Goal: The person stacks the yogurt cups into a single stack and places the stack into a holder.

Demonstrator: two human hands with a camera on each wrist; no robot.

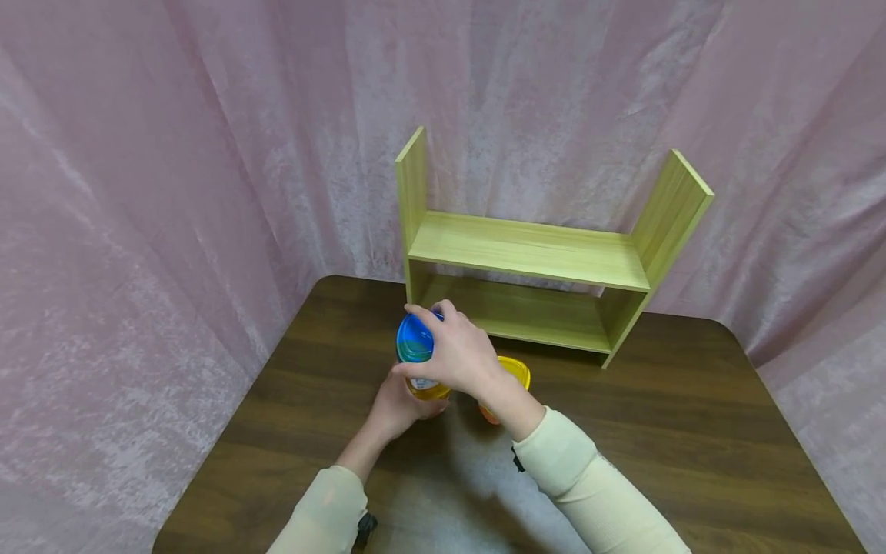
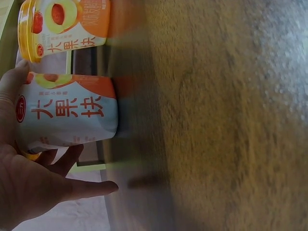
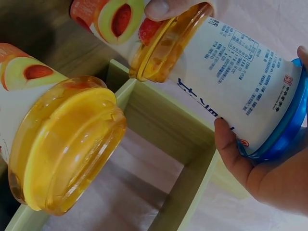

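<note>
I see two cups stacked near the middle of the brown table [image 1: 692,431]. My right hand [image 1: 457,355] wraps around the blue-lid cup [image 1: 415,338] on top, fingers curled over its lid and side. My left hand [image 1: 398,408] cups the yellow-lid cup [image 2: 67,118] under it, thumb and fingers around its side. Another cup [image 1: 514,371] stands at about 3 o'clock from the stack, just beside it. The green shelf [image 1: 529,254] sits at 12 o'clock, near the back.

I think these cups are smooth plastic, so they may slip. They look full of fruit, so maybe a bit heavy. The sides may squash if I squeeze hard. The best place to hold is around the middle, with a finger on the lid.
</note>
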